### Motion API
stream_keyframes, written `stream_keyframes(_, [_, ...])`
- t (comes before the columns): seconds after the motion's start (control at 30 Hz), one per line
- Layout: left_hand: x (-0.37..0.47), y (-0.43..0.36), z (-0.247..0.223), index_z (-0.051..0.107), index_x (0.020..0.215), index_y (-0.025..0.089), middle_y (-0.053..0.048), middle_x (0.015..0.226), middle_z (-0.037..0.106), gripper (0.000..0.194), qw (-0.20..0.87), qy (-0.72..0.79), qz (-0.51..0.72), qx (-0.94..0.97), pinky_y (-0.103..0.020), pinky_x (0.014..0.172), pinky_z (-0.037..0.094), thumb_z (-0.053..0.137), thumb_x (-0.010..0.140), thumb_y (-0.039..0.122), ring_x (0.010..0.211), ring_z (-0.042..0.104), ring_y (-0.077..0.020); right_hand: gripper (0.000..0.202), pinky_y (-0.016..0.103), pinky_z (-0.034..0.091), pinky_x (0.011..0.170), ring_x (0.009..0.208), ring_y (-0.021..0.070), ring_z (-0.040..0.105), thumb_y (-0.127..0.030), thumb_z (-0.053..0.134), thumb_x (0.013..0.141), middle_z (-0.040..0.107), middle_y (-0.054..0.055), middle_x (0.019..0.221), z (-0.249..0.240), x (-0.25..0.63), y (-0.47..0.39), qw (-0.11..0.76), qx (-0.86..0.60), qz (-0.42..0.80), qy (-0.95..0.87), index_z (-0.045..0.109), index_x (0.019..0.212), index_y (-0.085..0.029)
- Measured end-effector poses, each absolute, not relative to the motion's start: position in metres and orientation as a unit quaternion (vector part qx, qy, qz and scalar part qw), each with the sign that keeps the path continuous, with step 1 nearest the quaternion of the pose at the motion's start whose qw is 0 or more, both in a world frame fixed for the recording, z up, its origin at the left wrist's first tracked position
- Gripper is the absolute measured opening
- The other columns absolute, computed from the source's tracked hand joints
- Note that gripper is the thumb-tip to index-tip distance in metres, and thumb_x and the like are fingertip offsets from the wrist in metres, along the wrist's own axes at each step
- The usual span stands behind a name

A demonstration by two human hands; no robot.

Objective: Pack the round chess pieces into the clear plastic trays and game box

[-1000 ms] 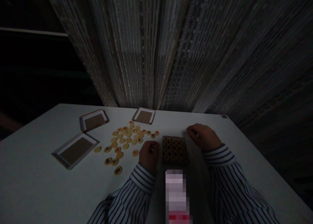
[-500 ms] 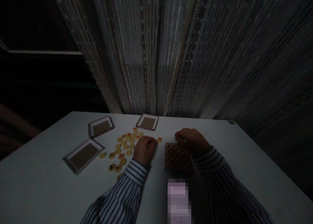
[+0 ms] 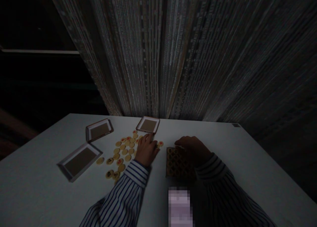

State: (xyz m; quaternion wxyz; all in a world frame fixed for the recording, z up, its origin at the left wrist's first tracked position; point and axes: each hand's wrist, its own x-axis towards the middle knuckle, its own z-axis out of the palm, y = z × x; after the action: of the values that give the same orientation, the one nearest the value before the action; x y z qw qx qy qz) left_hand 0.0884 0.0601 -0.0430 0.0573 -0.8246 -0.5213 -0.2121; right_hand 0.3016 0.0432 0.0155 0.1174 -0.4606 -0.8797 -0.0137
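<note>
My left hand reaches over the right side of a scatter of round wooden Chinese chess pieces, its fingers apart. By its thumb and fingertips lie a red-marked piece and a dark-marked piece. Several of the scattered pieces show red or black characters; others show a plain face. My right hand is closed over the upper right of a small box filled with rows of pieces. Whatever its curled fingers hold, if anything, is hidden in shadow.
Three shallow box trays or lids stand on the white table: one at the back, one at the far left, one nearer left. A pixelated pink object is at the near edge. A striped curtain hangs behind.
My left hand's fingers have gone from pinched to spread, and a dark-marked piece shows beside the red one. My right hand has shifted slightly toward me, still over the box.
</note>
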Motion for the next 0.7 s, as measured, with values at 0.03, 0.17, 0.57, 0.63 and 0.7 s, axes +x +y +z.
stream_keyframes(0.03, [0.088,0.061,-0.043,0.064,0.087,0.019,-0.013,0.125,0.044,0.019,0.056,-0.522,-0.210,-0.825,-0.048,0.090,0.033,0.062,0.070,0.027,0.113,0.038,-0.0315,0.019,0.030,0.039,0.067,0.079,0.0175,0.059,-0.022,0.048,0.080,0.065,0.007,0.087,0.015,0.302,0.043,0.118,-0.461,-0.011,-0.880,0.062,0.092,-0.019])
stream_keyframes(0.17, [0.089,0.061,-0.044,0.066,0.083,0.020,-0.012,0.125,0.045,0.015,0.050,-0.522,-0.207,-0.826,-0.049,0.090,0.033,0.061,0.071,0.027,0.113,0.038,-0.0312,0.019,0.030,0.040,0.068,0.081,0.0182,0.059,-0.023,0.048,0.080,0.065,0.007,0.088,0.015,0.302,0.044,0.120,-0.458,-0.003,-0.881,0.061,0.093,-0.018])
stream_keyframes(0.57, [0.090,0.056,-0.037,0.059,0.096,0.018,-0.011,0.113,0.055,0.022,-0.021,-0.497,-0.352,-0.793,-0.042,0.091,0.037,0.053,0.076,0.023,0.106,0.047,-0.0239,0.019,0.031,0.039,0.067,0.080,0.0188,0.059,-0.022,0.049,0.079,0.065,0.007,0.088,0.016,0.302,0.043,0.126,-0.460,-0.013,-0.879,0.062,0.092,-0.018])
stream_keyframes(0.63, [0.093,0.052,-0.036,0.057,0.099,0.018,-0.010,0.107,0.059,0.024,-0.085,-0.494,-0.400,-0.767,-0.038,0.088,0.041,0.053,0.076,0.024,0.100,0.052,-0.0211,0.018,0.031,0.039,0.066,0.079,0.0186,0.059,-0.022,0.049,0.078,0.065,0.007,0.087,0.016,0.301,0.042,0.129,-0.466,-0.019,-0.875,0.062,0.091,-0.019])
stream_keyframes(0.7, [0.098,0.049,-0.034,0.056,0.100,0.017,-0.008,0.096,0.063,0.026,-0.163,-0.499,-0.437,-0.731,-0.033,0.081,0.045,0.053,0.076,0.026,0.089,0.057,-0.0181,0.017,0.030,0.039,0.065,0.077,0.0180,0.059,-0.021,0.049,0.078,0.066,0.006,0.085,0.017,0.301,0.041,0.131,-0.466,-0.022,-0.875,0.062,0.090,-0.019])
